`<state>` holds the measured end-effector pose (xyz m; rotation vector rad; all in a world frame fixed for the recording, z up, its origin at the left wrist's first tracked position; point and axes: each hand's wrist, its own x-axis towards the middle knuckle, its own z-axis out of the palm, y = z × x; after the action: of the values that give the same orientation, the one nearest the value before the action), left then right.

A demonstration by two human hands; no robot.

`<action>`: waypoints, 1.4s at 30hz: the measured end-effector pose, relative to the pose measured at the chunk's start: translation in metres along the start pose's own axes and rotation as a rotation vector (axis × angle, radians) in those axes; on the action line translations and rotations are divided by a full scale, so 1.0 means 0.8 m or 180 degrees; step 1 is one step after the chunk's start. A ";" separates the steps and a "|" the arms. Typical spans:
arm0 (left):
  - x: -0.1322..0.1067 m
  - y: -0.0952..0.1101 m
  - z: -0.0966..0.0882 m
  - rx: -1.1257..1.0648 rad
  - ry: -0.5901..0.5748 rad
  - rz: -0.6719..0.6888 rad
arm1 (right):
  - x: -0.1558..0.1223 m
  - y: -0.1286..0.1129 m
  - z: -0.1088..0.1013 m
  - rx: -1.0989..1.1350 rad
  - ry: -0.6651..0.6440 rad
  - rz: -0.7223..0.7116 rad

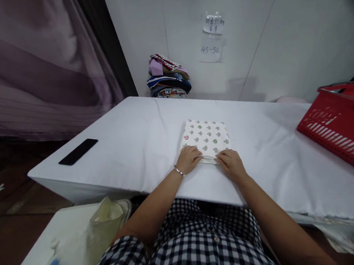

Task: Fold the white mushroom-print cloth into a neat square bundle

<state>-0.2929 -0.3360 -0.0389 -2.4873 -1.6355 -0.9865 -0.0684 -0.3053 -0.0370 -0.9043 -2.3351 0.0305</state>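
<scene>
On the white-covered table in front of me lies a folded white cloth [206, 136] printed with small grey, green and red mushroom-like shapes. Its near edge shows several stacked layers. My left hand [189, 159] is closed on the near left corner, fingers on top and the thumb at the front edge. At the near right corner my right hand [231, 164] pinches the same edge in the same way. A silver bracelet [179, 171] circles my left wrist. The undersides of both corners are hidden by my fingers.
A black phone-like slab [78, 151] lies on the tablecloth [134, 146] at the left. A red basket [339, 122] stands at the right edge. Folded fabrics [170, 77] are piled beyond the far edge, against the wall. A white stool-like surface [69, 230] with a bag is at lower left.
</scene>
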 end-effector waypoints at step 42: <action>0.000 0.004 0.000 0.0064 -0.0001 0.0034 | 0.002 -0.007 0.002 0.0191 -0.0022 0.0036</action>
<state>-0.2904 -0.3375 -0.0379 -2.4809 -1.6224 -0.9636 -0.0738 -0.3084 -0.0363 -0.8893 -2.3228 0.1080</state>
